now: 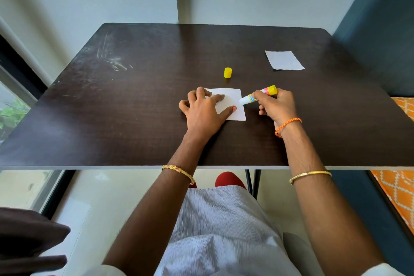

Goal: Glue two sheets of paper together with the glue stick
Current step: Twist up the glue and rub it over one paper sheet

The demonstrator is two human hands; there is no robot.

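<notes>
**Glue stick uncapped at the edge of the near sheet; second sheet lies apart**

Head view. A dark wood-grain table (139, 119) carries all the task items. The near paper sheet (233, 102), white and roughly square, lies flat at the middle of the table. The left hand (205, 111) rests on its left part, fingers spread and pressing down, thumb tip on the lower portion of the sheet; nothing is clasped in it. The right hand (276, 105) has its fingers curled round the glue stick (257, 95), grasping it by the barrel. The stick is tilted, yellow base up and to the right, white glue end pointing down-left at the sheet's right edge; whether the tip touches paper or table cannot be told. The yellow cap (227, 73) stands upright on the table beyond the sheet, apart from both hands. The second paper sheet (284, 60) lies flat well off toward the far right corner. An orange braided wristband (287, 124) circles the right wrist; a gold bangle (310, 175) sits on each forearm.
</notes>
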